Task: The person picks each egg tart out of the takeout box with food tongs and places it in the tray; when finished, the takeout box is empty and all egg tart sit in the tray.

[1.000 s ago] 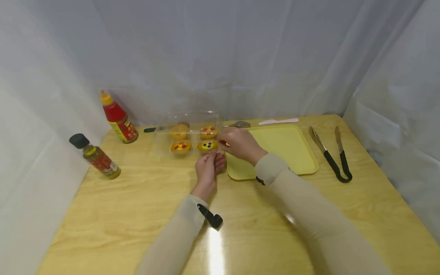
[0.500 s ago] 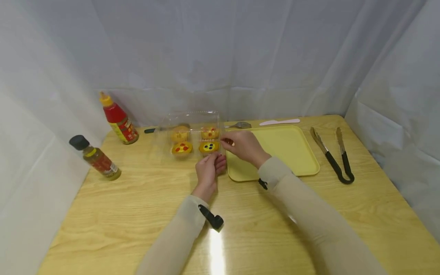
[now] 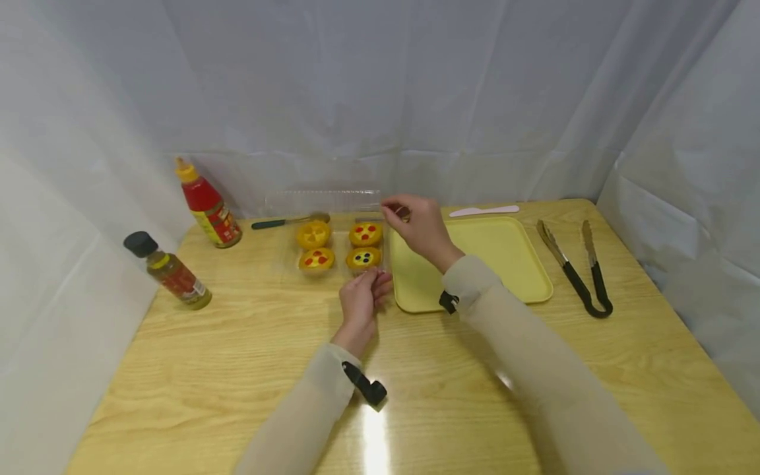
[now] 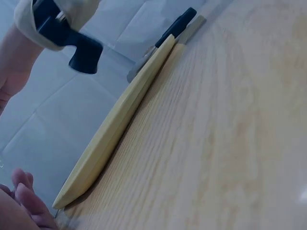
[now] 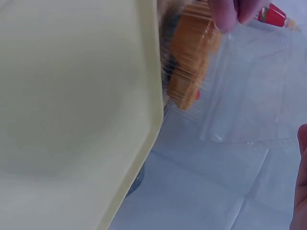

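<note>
A clear plastic clamshell container point(image 3: 340, 245) holds several small tarts point(image 3: 316, 259), topped with red or dark blue pieces or a cross pattern. Its lid point(image 3: 323, 200) stands raised at the back. My right hand point(image 3: 420, 225) pinches the lid's right edge between thumb and fingers. At the container's front right corner, my left hand point(image 3: 359, 302) holds the rim with thumb and forefinger. In the right wrist view, the left fingers point(image 5: 232, 12) meet the plastic rim, and part of the right hand point(image 5: 301, 184) shows beside the lid point(image 5: 261, 91).
Right of the container lies a yellow tray point(image 3: 487, 257), with tongs point(image 3: 572, 267) beyond it. A pink knife point(image 3: 483, 211) lies behind the tray, a dark-handled utensil point(image 3: 270, 223) behind the container. A red sauce bottle point(image 3: 208, 204) and a black-capped bottle point(image 3: 172, 274) stand at left.
The lid has swung up and back, off the tarts. My right hand has risen and moved backward with its edge. The left hand has stayed at the front corner.
</note>
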